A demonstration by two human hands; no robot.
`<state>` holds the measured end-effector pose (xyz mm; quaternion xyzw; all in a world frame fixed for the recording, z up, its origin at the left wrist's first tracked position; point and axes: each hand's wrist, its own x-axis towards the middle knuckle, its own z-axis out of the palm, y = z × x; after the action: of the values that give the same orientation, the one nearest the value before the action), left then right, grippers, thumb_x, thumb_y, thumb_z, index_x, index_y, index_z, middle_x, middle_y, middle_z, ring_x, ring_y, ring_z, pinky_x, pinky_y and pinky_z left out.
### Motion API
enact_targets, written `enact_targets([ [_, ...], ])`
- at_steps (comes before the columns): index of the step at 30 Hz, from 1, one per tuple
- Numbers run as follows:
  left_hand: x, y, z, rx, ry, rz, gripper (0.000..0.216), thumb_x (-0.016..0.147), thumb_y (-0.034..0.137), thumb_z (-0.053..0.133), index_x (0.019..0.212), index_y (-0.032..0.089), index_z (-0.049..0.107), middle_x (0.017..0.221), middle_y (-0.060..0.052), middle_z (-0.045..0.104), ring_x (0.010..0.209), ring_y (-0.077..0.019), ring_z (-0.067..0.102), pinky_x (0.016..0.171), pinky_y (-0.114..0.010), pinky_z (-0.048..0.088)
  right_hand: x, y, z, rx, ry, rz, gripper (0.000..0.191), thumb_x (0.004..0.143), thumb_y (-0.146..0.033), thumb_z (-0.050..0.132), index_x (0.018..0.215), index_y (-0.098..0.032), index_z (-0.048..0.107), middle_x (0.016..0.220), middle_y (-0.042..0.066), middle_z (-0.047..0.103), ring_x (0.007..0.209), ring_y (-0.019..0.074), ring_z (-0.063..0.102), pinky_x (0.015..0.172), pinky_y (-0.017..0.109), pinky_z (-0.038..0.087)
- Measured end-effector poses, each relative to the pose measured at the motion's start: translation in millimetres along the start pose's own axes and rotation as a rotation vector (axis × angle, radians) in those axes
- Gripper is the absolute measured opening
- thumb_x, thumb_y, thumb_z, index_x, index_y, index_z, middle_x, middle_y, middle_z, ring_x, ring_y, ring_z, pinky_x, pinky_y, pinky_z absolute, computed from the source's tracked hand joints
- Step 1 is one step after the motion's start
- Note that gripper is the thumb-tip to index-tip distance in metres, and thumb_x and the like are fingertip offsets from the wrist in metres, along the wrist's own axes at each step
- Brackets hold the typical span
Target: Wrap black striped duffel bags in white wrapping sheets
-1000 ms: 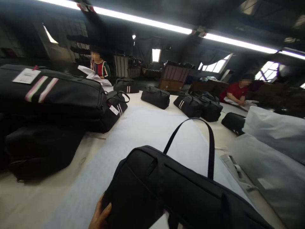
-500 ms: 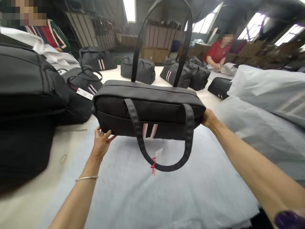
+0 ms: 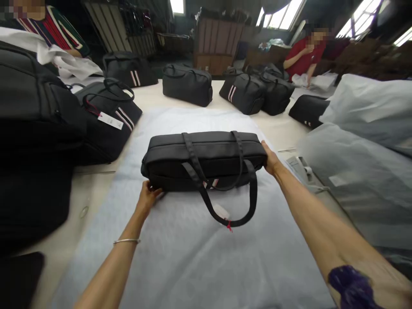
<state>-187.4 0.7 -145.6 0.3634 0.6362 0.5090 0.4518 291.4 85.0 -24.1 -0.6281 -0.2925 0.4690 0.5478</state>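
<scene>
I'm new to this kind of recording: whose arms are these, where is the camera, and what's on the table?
There is no machine here: the arms belong to a person working bare-handed. The camera is worn on that person's head, looking forward and down. Their left hand and right hand hold a black bag at its two ends, the left at a lower corner. One handle droops toward the camera, with a red tie on it. Under the bag, a pale sheet covers part of the table; whether the bag's full weight rests there, I can't tell. More black bags stand around it, and pale bundles lie at the right. Two other people, one in a striped top and one in a red top, are farther off.
</scene>
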Motion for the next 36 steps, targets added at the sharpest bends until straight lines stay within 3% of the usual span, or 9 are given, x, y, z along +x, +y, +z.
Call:
enact_targets([
  [6, -56, -7, -12, 0.050, -0.001, 0.008, 0.055, 0.052, 0.032, 0.081, 0.095, 0.021, 0.049, 0.094, -0.003, 0.062, 0.089, -0.0241, 0.062, 0.084, -0.042, 0.051, -57, 9, -27, 0.004, -0.044, 0.007, 0.039, 0.089, -0.055, 0.059, 0.095, -0.019, 0.071, 0.089, 0.005, 0.075, 0.089, 0.0198, 0.070, 0.077, 0.026, 0.059],
  [9, -71, -7, -15, 0.095, 0.012, 0.046, 0.056, 0.056, 0.034, 0.080, 0.101, 0.022, 0.051, 0.100, -0.004, 0.062, 0.095, -0.0266, 0.062, 0.084, -0.041, 0.051, -71, -1, -37, 0.012, -0.045, -0.037, 0.037, 0.088, -0.055, 0.060, 0.091, -0.019, 0.070, 0.088, 0.005, 0.074, 0.090, 0.0205, 0.070, 0.076, 0.026, 0.060],
  [15, -60, 7, 9, 0.248, 0.029, 0.135, 0.053, 0.064, 0.041, 0.073, 0.108, 0.022, 0.050, 0.110, -0.007, 0.062, 0.109, -0.0296, 0.059, 0.088, -0.042, 0.048, -52, -32, -55, 0.038, -0.015, -0.100, 0.035, 0.086, -0.053, 0.062, 0.090, -0.019, 0.069, 0.084, 0.003, 0.073, 0.085, 0.0197, 0.069, 0.073, 0.027, 0.059],
  [21, -44, -3, 31, 0.392, -0.016, 0.074, 0.047, 0.056, 0.031, 0.075, 0.099, 0.022, 0.057, 0.095, -0.009, 0.069, 0.103, -0.0373, 0.062, 0.092, -0.050, 0.045, -35, 10, -58, -0.019, 0.246, -0.071, 0.042, 0.083, -0.061, 0.059, 0.089, -0.021, 0.067, 0.097, 0.004, 0.073, 0.098, 0.0206, 0.066, 0.075, 0.028, 0.057],
  [25, -47, -1, 26, 0.416, -0.049, 0.113, 0.070, 0.059, 0.039, 0.074, 0.122, 0.015, 0.053, 0.129, -0.021, 0.059, 0.117, -0.0396, 0.057, 0.099, -0.051, 0.043, -51, 29, -65, -0.005, 0.281, -0.151, 0.043, 0.084, -0.060, 0.058, 0.110, -0.026, 0.065, 0.121, 0.000, 0.067, 0.115, 0.0188, 0.059, 0.089, 0.030, 0.054],
  [28, -74, -8, 25, 0.491, 0.022, 0.324, 0.076, 0.071, 0.043, 0.067, 0.137, 0.013, 0.045, 0.152, -0.022, 0.034, 0.142, -0.0372, 0.029, 0.116, -0.053, 0.023, -89, 43, -79, 0.009, 0.349, -0.217, 0.041, 0.080, -0.053, 0.065, 0.111, -0.026, 0.064, 0.126, 0.001, 0.064, 0.119, 0.0192, 0.057, 0.098, 0.032, 0.049],
  [30, -107, -23, 27, 0.546, -0.015, 0.428, 0.066, 0.078, 0.041, 0.063, 0.138, 0.018, 0.049, 0.155, -0.017, 0.031, 0.147, -0.0339, 0.018, 0.119, -0.054, 0.008, -127, 58, -87, 0.038, 0.277, -0.155, 0.039, 0.079, -0.056, 0.068, 0.101, -0.024, 0.068, 0.113, 0.005, 0.069, 0.112, 0.0231, 0.062, 0.099, 0.037, 0.050],
  [33, -167, -52, 27, 0.557, -0.290, 0.358, 0.059, 0.072, 0.033, 0.074, 0.130, 0.031, 0.060, 0.151, -0.010, 0.041, 0.145, -0.0368, 0.022, 0.119, -0.058, -0.003, -187, 76, -90, 0.105, -0.070, 0.039, 0.055, 0.082, -0.070, 0.059, 0.107, -0.023, 0.070, 0.112, 0.010, 0.070, 0.115, 0.0296, 0.061, 0.102, 0.047, 0.049],
  [36, -210, -53, 21, 0.512, -0.507, 0.202, 0.052, 0.067, 0.029, 0.080, 0.117, 0.039, 0.069, 0.143, -0.007, 0.051, 0.138, -0.0422, 0.035, 0.119, -0.062, 0.004, -227, 77, -84, 0.149, -0.463, 0.159, 0.067, 0.083, -0.073, 0.055, 0.127, -0.022, 0.063, 0.127, 0.013, 0.064, 0.126, 0.0314, 0.053, 0.110, 0.051, 0.040],
])
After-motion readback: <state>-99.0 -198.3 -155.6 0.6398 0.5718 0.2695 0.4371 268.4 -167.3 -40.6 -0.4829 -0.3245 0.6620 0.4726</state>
